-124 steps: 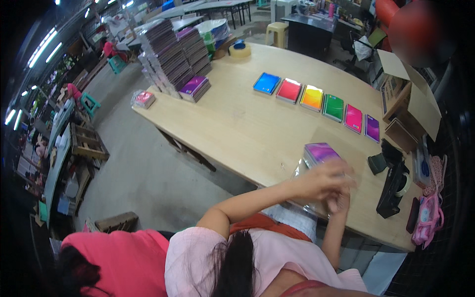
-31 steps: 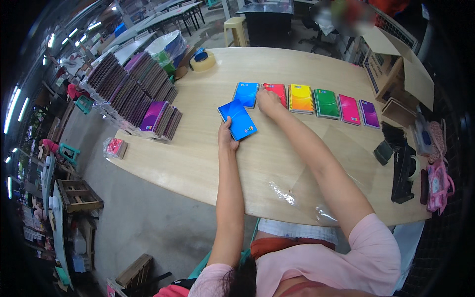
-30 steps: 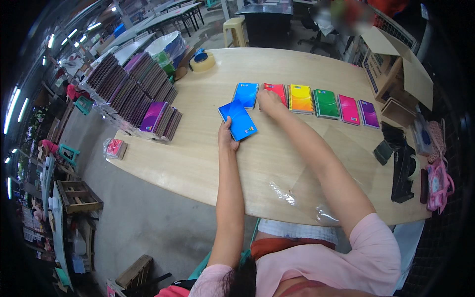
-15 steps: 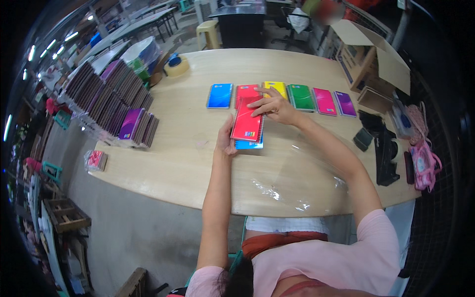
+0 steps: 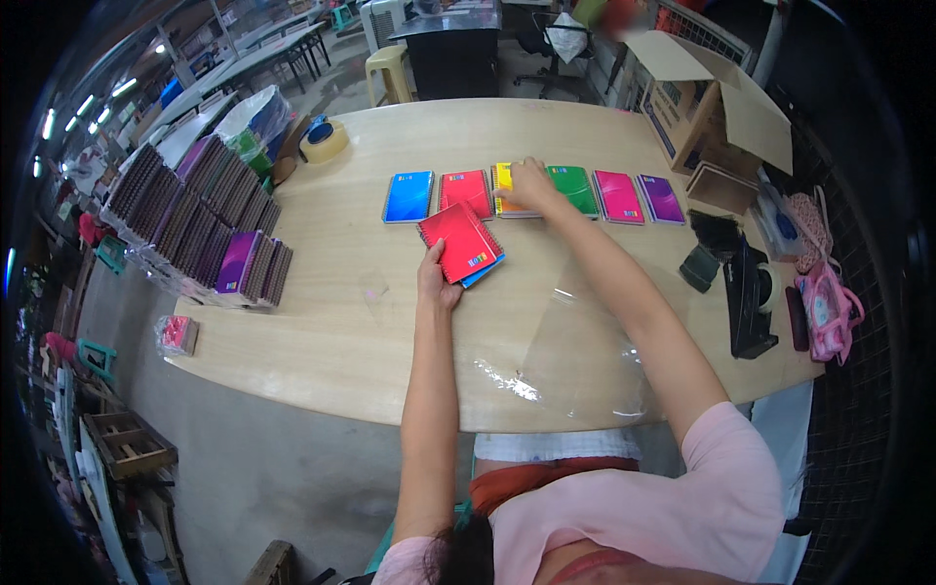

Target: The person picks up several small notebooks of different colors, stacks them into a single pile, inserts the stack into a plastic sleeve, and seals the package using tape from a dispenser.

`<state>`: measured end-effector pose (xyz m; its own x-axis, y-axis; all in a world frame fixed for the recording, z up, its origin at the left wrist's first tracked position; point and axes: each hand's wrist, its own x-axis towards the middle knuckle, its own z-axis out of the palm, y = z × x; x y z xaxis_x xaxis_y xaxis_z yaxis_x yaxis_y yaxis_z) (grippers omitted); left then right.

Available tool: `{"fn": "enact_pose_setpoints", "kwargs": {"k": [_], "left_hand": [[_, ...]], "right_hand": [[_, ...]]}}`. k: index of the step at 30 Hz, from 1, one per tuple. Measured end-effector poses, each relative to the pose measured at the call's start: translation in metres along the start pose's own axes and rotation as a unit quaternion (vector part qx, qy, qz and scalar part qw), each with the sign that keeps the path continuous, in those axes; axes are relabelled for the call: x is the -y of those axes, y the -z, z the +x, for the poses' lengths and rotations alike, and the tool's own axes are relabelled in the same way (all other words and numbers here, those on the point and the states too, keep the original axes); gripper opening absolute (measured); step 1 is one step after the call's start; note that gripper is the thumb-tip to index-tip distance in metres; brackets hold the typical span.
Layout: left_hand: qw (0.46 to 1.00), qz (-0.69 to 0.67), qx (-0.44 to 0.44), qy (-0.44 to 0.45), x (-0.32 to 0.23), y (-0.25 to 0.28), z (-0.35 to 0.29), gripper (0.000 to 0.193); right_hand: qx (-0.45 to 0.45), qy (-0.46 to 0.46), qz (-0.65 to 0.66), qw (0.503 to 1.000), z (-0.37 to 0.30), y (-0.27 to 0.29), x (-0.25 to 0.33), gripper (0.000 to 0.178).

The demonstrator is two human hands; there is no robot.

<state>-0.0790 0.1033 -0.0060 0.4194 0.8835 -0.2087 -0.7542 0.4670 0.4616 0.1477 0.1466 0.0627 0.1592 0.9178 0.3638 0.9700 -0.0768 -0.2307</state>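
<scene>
A row of spiral notebooks lies on the pale wooden table (image 5: 322, 331): blue (image 5: 409, 196), red (image 5: 466, 190), yellow (image 5: 503, 195), green (image 5: 575, 189), pink (image 5: 618, 196), purple (image 5: 661, 198). My left hand (image 5: 434, 282) holds a small stack, a red notebook (image 5: 460, 242) on top of a blue one, by its near corner. My right hand (image 5: 531, 181) rests flat on the yellow notebook in the row. A clear plastic sleeve (image 5: 575, 356) lies near the table's front edge.
Many stacked spiral notebooks (image 5: 200, 224) crowd the table's left end, with a tape roll (image 5: 324, 142) behind them. An open cardboard box (image 5: 721, 127), a black tape dispenser (image 5: 746, 297) and a pink bag (image 5: 827, 307) sit at the right. A pink packet (image 5: 177, 334) lies at the near-left corner.
My left hand has slid the red-and-blue stack a little left. My right hand has let go of the red notebook and reached along the row onto the yellow one.
</scene>
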Motion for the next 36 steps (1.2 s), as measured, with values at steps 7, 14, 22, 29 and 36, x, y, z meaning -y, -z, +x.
{"fn": "enact_pose_setpoints", "kwargs": {"k": [7, 14, 22, 29, 36], "left_hand": [[0.999, 0.011, 0.025, -0.031, -0.008, 0.017, 0.002, 0.037], [0.998, 0.044, 0.036, -0.033, 0.012, -0.007, 0.0, 0.034], [0.988, -0.004, 0.105, 0.115, 0.007, -0.002, -0.006, 0.044], [0.974, -0.017, 0.15, 0.171, 0.025, -0.012, -0.019, 0.048], [0.989, 0.006, 0.093, 0.117, 0.039, -0.019, -0.014, 0.04]], "right_hand": [[0.134, 0.032, -0.047, 0.989, -0.008, 0.0, 0.041, 0.03], [0.044, -0.01, -0.043, 0.998, 0.013, 0.022, 0.007, 0.023], [0.002, 0.238, 0.342, 0.909, -0.052, 0.088, -0.002, 0.043], [-0.003, 0.317, 0.219, 0.923, -0.093, 0.04, -0.005, 0.052], [-0.003, -0.114, 0.112, 0.987, -0.057, 0.043, -0.072, 0.048]]}}
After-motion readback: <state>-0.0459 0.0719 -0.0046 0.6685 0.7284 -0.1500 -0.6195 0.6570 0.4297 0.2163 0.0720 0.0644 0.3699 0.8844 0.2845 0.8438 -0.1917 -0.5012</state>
